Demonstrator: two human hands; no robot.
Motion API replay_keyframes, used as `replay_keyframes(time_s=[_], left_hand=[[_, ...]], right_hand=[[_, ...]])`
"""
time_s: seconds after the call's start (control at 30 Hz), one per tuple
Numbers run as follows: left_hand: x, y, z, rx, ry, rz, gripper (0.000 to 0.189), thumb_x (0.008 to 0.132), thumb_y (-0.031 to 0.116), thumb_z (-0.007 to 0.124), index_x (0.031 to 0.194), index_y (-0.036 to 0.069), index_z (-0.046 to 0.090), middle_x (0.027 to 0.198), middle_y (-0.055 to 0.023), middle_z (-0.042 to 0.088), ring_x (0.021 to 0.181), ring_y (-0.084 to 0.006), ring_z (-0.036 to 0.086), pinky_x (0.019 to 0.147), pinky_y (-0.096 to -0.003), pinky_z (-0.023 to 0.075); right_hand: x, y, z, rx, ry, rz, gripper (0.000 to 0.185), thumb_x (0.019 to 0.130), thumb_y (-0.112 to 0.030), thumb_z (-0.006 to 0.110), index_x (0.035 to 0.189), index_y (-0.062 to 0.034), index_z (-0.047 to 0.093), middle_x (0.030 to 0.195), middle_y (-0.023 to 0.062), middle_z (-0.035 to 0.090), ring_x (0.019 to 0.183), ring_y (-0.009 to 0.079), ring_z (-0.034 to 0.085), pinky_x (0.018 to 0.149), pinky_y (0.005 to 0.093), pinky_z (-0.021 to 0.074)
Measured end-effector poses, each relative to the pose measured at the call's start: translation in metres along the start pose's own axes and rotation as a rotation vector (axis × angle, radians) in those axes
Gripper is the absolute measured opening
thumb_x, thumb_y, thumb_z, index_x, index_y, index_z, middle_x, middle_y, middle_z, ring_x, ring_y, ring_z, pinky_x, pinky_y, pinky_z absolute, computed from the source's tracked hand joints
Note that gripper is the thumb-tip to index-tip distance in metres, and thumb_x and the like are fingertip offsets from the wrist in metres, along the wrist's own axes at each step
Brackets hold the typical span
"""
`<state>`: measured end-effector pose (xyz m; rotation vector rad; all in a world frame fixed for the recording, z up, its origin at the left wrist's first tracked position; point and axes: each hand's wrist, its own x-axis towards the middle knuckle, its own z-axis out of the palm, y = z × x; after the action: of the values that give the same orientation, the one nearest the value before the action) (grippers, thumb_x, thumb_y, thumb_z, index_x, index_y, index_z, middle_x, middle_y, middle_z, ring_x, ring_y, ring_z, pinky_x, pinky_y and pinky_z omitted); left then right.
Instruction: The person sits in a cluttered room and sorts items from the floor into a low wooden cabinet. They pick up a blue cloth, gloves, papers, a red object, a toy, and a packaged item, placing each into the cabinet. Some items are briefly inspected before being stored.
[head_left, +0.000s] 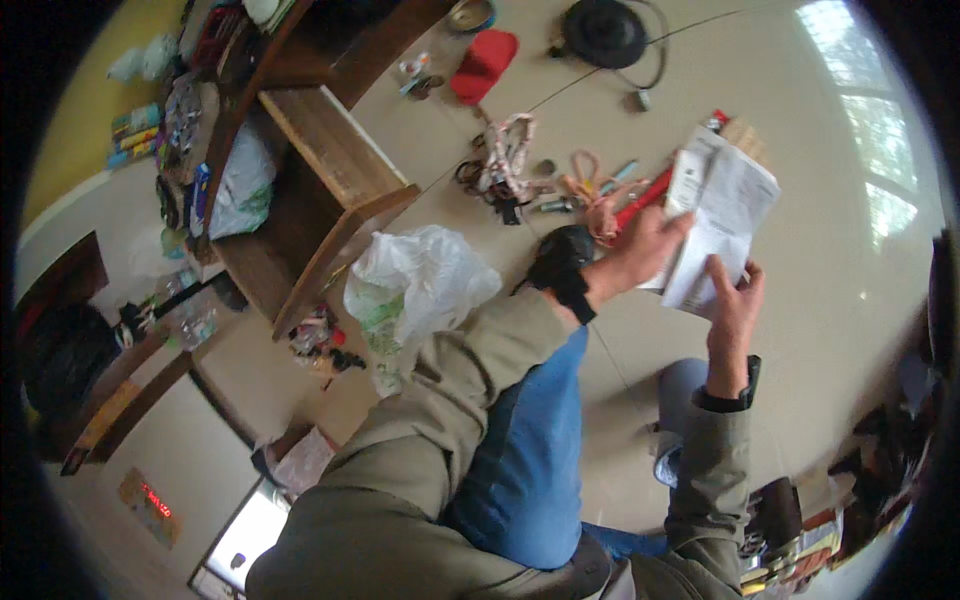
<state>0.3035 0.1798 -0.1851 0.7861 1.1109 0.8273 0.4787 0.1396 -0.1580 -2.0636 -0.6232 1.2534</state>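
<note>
My left hand (645, 244) grips the left edge of some folded white papers (724, 217) that bear print, its thumb on top near a narrow white piece. My right hand (735, 300) holds their lower edge, thumb in front and fingers bent behind. The papers hang over the tiled floor. Just left of them lie a long red item (641, 202) and a loose pink cord (600, 217), partly hidden by my left hand. Something brown shows behind the papers' upper right corner. Both wrists wear black bands.
On the floor are a white plastic bag (427, 281), a patterned strap (514, 150), a red cap (485, 66) and a round black object (604, 31) with a cable. A wooden drawer (337, 150) juts out at the left. My knee is below my left hand; assorted items line the lower right.
</note>
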Motion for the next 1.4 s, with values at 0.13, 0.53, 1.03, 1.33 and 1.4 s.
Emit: replay_keyframes(time_s=[0.13, 0.53, 1.03, 1.33, 1.4], left_hand=[[-0.036, 0.061, 0.027, -0.081, -0.192, 0.060, 0.045, 0.084, 0.009, 0.081, 0.124, 0.000, 0.062, 0.117, -0.0100, 0.070, 0.112, -0.0181, 0.064, 0.098, -0.0359, 0.0533], [-0.169, 0.216, 0.064, 0.241, -0.237, 0.337, 0.044, 0.080, 0.011, 0.077, 0.118, -0.006, 0.065, 0.105, -0.0177, 0.073, 0.097, -0.0217, 0.071, 0.086, -0.0361, 0.0563], [-0.380, 0.131, 0.141, 0.198, -0.168, 0.337, 0.036, 0.077, 0.015, 0.078, 0.107, -0.002, 0.068, 0.091, -0.0211, 0.073, 0.084, -0.0321, 0.074, 0.075, -0.0409, 0.0584], [-0.431, 0.118, 0.092, -0.085, -0.215, 0.217, 0.011, 0.087, 0.009, 0.073, 0.089, -0.001, 0.068, 0.064, -0.0036, 0.062, 0.055, -0.0095, 0.058, 0.049, -0.0286, 0.0463], [-0.443, 0.117, 0.072, -0.024, -0.138, 0.364, 0.014, 0.088, 0.013, 0.072, 0.085, 0.000, 0.066, 0.061, -0.0025, 0.059, 0.056, -0.0070, 0.053, 0.051, -0.0284, 0.0420]], right_hand=[[-0.054, -0.044, -0.036, -0.094, -0.066, -0.352, 0.080, 0.086, -0.020, 0.082, 0.146, 0.0081, 0.037, 0.114, 0.0229, 0.068, 0.099, 0.0234, 0.067, 0.083, 0.0340, 0.0544], [-0.254, -0.127, -0.119, 0.355, -0.290, -0.185, 0.027, 0.096, -0.024, 0.067, 0.108, -0.0006, 0.062, 0.091, 0.0047, 0.065, 0.071, 0.0149, 0.063, 0.055, 0.0306, 0.0510], [-0.401, -0.001, -0.241, 0.234, 0.051, -0.291, 0.030, 0.097, -0.013, 0.068, 0.123, 0.0027, 0.065, 0.112, 0.0090, 0.070, 0.095, 0.0157, 0.066, 0.083, 0.0277, 0.0522], [-0.394, 0.031, -0.304, 0.013, 0.276, -0.411, 0.036, 0.098, -0.023, 0.069, 0.120, 0.0049, 0.067, 0.112, 0.0123, 0.070, 0.094, 0.0175, 0.065, 0.082, 0.0311, 0.0539], [-0.392, 0.024, -0.308, 0.003, 0.245, -0.426, 0.035, 0.098, -0.024, 0.069, 0.120, 0.0030, 0.067, 0.108, 0.0114, 0.070, 0.089, 0.0176, 0.066, 0.076, 0.0294, 0.0537]])
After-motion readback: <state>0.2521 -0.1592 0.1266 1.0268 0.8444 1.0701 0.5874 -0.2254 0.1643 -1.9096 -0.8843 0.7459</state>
